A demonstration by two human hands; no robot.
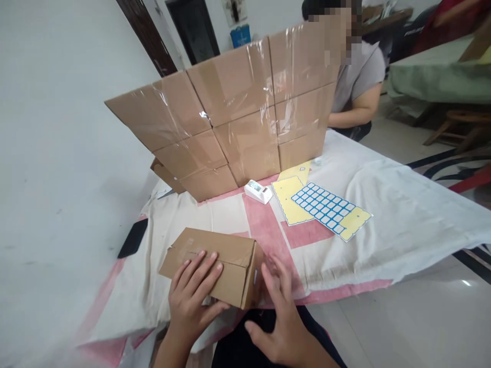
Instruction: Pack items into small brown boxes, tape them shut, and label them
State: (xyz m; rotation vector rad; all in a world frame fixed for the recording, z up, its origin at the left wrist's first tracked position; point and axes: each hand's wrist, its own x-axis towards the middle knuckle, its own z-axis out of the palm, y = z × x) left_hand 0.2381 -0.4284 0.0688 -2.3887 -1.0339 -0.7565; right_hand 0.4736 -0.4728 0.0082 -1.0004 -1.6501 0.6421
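A small brown cardboard box [230, 260] sits near the front edge of the cloth-covered table, tilted in the view. My left hand [197, 289] grips it, with the fingers laid over its top and the thumb at its near side. Beside the box's right end is my right hand [278, 306], its fingers apart and curved, with nothing in it. Whether its fingertips touch that end I cannot tell. The box's inside is hidden.
A large taped cardboard panel [245, 128] stands across the table, with a person [356, 87] behind it. A white device with a small display [258, 191], yellow cards [289, 197], a blue-gridded sheet [330, 209] and a black phone [132, 238] lie on the cloth [383, 204].
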